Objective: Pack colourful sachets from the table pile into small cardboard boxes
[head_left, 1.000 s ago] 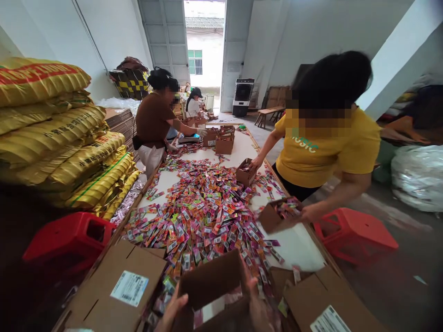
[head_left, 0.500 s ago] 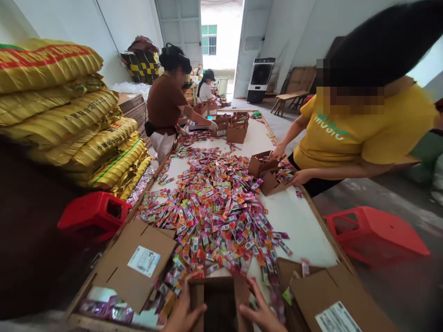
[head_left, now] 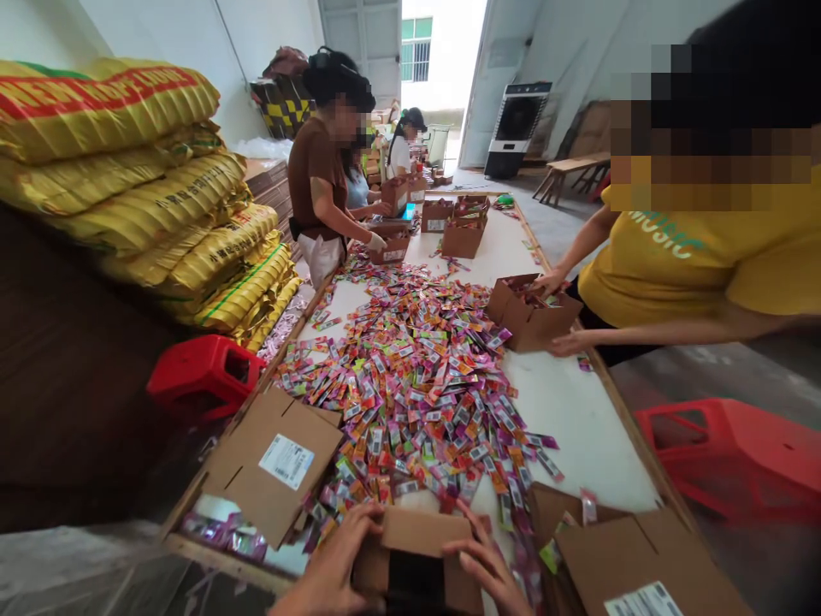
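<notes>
A small brown cardboard box (head_left: 416, 532) stands at the near edge of the table, with a dark opening or gap in its front part. My left hand (head_left: 337, 560) grips its left side, fingers curled over the upper edge. On its right side, my right hand (head_left: 491, 565) holds the box with bent fingers. Just beyond both hands spreads a large heap of small colourful packets (head_left: 416, 385). Flat cardboard pieces with white labels lie to the left (head_left: 250, 453) and to the right (head_left: 647, 556).
A person in yellow (head_left: 680, 265) handles open boxes (head_left: 532, 316) at the right edge. Farther back, a person in brown (head_left: 317, 184) touches another box. Red stools (head_left: 198, 376) flank the wooden-edged table (head_left: 577, 411). Yellow sacks (head_left: 109, 103) are stacked at the left.
The box between my hands now shows a brown panel across its top where a dark opening was. The view has shifted left. The person in brown now touches a nearer box.
</notes>
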Demonstrator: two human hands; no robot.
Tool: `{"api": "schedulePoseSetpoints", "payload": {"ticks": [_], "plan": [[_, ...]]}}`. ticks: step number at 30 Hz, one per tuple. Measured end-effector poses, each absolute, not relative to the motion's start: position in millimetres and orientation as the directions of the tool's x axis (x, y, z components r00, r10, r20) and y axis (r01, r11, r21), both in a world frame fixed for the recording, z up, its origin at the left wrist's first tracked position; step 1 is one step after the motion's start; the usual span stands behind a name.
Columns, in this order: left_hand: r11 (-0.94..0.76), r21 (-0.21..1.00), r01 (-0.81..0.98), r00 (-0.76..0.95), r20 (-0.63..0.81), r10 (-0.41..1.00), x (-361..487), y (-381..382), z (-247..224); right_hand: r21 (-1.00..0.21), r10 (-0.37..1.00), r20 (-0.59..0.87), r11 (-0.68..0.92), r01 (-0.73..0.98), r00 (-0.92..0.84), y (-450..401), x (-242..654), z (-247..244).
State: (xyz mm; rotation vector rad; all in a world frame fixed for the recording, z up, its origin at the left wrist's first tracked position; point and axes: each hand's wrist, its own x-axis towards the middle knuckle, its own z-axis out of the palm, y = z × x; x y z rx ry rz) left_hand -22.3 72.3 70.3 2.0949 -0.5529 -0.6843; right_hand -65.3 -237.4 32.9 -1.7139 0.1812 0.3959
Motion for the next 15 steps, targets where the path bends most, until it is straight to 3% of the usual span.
{"api": "schedulePoseSetpoints", "payload": {"ticks": [5,10,15], "plan": [[-0.411,0.91,-0.049,0.863,-0.169,-0.476,-15.6,50.8,59.5,-0.933,0.08,-0.321,-0.196,-0.301,0.944,-241.4,-70.5,14.3],[-0.371,0.887,0.274,0.92,-0.355,-0.168,-21.6,31.8,42.5,-0.922,0.078,-0.359,-0.183,-0.341,0.93,-244.6,-88.5,-12.3],[-0.32,0.916,0.243,0.946,-0.296,-0.129,-21.0,26.9,38.1,-0.929,-0.105,-0.309,-0.179,-0.324,0.945,-235.1,-91.6,-25.2]]}}
